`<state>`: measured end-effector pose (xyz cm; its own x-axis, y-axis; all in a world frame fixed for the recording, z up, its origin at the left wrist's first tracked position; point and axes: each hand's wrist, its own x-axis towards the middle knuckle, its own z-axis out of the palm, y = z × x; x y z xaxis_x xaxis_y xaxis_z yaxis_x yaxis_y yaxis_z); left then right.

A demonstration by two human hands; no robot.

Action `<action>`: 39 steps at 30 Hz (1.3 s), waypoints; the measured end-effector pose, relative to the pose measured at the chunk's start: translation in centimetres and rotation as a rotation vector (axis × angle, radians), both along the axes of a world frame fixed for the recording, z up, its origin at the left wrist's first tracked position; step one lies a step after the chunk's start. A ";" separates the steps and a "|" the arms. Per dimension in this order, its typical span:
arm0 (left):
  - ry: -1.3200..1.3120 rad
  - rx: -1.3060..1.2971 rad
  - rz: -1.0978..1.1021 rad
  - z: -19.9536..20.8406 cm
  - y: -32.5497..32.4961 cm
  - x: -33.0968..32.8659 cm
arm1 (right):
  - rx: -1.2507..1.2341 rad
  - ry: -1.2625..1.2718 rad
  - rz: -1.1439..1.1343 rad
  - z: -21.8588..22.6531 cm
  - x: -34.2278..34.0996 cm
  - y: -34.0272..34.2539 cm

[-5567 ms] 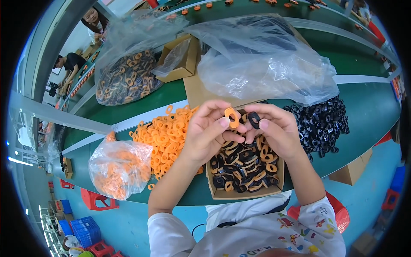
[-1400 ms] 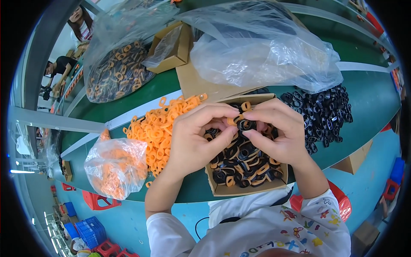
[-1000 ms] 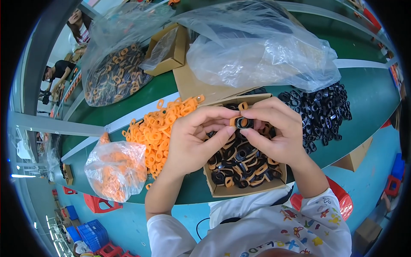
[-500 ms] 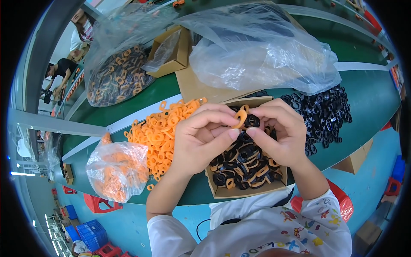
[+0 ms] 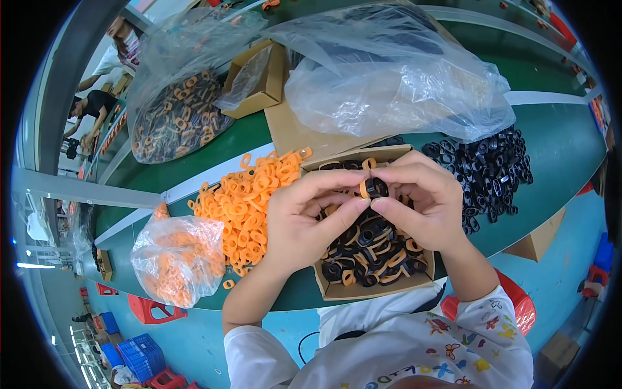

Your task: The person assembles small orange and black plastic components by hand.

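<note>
Box point(image 5: 382, 294) of cardboard, open at the top, sits at the near edge of the green surface point(image 5: 560, 139), filled with a jumble of black and orange pieces point(image 5: 372, 251). Just above it, the left hand point(image 5: 295, 223) has its grip closed on a small orange ring point(image 5: 364, 188), pinched between thumb and finger. The right hand point(image 5: 427, 201) pinches a black ring point(image 5: 378, 188) the same way. Both rings touch, orange on the left; from here I can't tell whether one is seated in the other.

Left of the box spreads a loose orange pile point(image 5: 240, 207) of rings, with a clear bag point(image 5: 178, 259) of more orange pieces beside it. To the right lies a black pile point(image 5: 486, 172). On the far side I see a big crumpled spread of clear plastic point(image 5: 402, 97) and, to its left, a small carton point(image 5: 262, 102) next to a see-through sack point(image 5: 178, 120) of orange and dark pieces. At the far left, a person in a dark top point(image 5: 100, 104) leans forward.
</note>
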<state>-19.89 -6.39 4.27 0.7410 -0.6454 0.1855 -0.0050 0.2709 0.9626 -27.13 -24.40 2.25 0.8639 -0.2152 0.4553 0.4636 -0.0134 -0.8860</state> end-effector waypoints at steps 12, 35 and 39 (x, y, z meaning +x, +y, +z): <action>-0.023 0.014 -0.013 0.0 0.3 0.0 | -0.451 -0.117 -0.194 0.0 -0.2 -0.3; 0.454 -0.021 -0.088 0.2 0.7 0.8 | -0.599 0.086 -0.383 1.3 0.2 -4.6; -0.097 0.078 0.042 0.5 0.0 0.3 | -0.734 0.457 -0.501 0.0 0.1 -7.5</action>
